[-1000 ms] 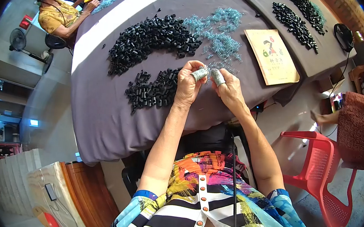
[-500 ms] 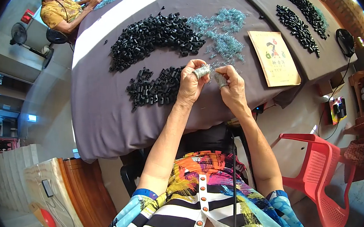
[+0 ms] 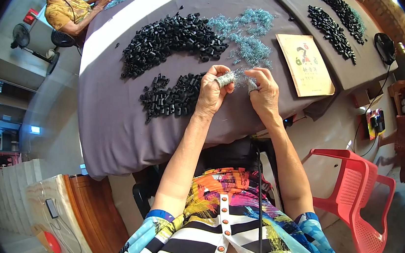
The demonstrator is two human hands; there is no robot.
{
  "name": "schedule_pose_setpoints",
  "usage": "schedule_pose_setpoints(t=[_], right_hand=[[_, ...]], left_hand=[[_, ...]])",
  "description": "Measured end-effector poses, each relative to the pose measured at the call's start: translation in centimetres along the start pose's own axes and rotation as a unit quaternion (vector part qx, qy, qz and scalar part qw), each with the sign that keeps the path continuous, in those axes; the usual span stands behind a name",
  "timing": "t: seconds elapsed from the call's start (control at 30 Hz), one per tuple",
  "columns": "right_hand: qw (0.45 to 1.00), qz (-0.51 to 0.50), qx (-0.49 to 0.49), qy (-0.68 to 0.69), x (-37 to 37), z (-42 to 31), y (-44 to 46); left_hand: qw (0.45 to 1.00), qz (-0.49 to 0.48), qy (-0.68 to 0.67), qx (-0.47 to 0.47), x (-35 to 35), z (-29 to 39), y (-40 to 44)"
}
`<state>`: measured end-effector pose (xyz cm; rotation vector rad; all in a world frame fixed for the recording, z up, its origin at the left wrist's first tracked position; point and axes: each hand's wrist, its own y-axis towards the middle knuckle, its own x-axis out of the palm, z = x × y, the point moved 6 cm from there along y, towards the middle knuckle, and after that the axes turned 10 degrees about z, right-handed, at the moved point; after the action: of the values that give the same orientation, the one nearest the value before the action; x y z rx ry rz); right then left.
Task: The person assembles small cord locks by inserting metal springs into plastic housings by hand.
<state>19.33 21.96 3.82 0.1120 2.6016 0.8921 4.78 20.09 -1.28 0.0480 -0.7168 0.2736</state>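
Observation:
My left hand (image 3: 212, 89) is closed over the table's front part, beside the smaller heap of short black tubular pieces (image 3: 171, 96). Pale wrapping covers one of its fingers, and whatever it grips is too small or hidden to name. To its right, my right hand (image 3: 265, 94) has its fingers curled together at the near edge of a scatter of small bluish metal coils, like springs (image 3: 254, 50). A pale wrap shows on a finger of this hand too. I cannot make out what lies between its fingertips. The two hands are slightly apart.
A larger heap of black pieces (image 3: 172, 42) lies farther back left on the grey-brown tablecloth (image 3: 113, 132). A yellowish booklet (image 3: 305, 65) lies right of the coils. A co-worker (image 3: 69, 9) sits at the far left. A red plastic chair (image 3: 353, 192) stands right.
My right hand has shifted slightly right, away from my left hand, and its fingers have moved to the coils' near edge. My left hand stays almost where it was, still closed.

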Motion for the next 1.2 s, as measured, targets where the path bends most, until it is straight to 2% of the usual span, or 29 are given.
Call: schedule_pose_setpoints(t=[0.13, 0.23, 0.27, 0.4, 0.6, 0.8, 1.0, 1.1, 1.2], right_hand=[[0.999, 0.008, 0.016, 0.039, -0.5, -1.0, 0.2], [0.995, -0.038, 0.068, 0.057, 0.2, -1.0, -0.2], [0.995, -0.027, 0.048, 0.088, 0.6, -1.2, -0.4], [0.989, -0.102, 0.094, 0.046, 1.7, -0.5, -1.3], [0.98, -0.11, 0.141, 0.088, 1.5, -0.8, -1.1], [0.994, -0.078, 0.04, 0.066, 1.8, -1.1, -1.5], [0.997, -0.055, 0.023, 0.058, 1.4, -1.4, -1.1], [0.995, -0.062, 0.063, 0.052, 1.0, -1.4, -0.9], [0.997, -0.036, 0.05, 0.044, 0.9, -0.9, -1.0]], left_hand=[[1.0, 0.008, -0.02, 0.006, 0.1, 0.0, 0.0], [0.998, 0.008, -0.056, 0.004, -0.3, -0.2, 0.2], [0.998, 0.009, -0.067, 0.0, -0.5, -0.2, 0.3], [0.998, 0.007, -0.068, -0.01, -0.2, -0.2, 0.1], [0.998, 0.008, -0.069, -0.013, -0.5, -0.5, 0.3], [0.997, 0.017, -0.073, -0.013, -0.4, -0.4, 0.2], [0.997, 0.022, -0.068, -0.014, -0.3, -0.3, 0.1], [0.998, 0.027, -0.047, -0.01, -0.3, -0.4, 0.0], [1.0, 0.012, -0.021, -0.005, -0.2, -0.4, 0.0]])
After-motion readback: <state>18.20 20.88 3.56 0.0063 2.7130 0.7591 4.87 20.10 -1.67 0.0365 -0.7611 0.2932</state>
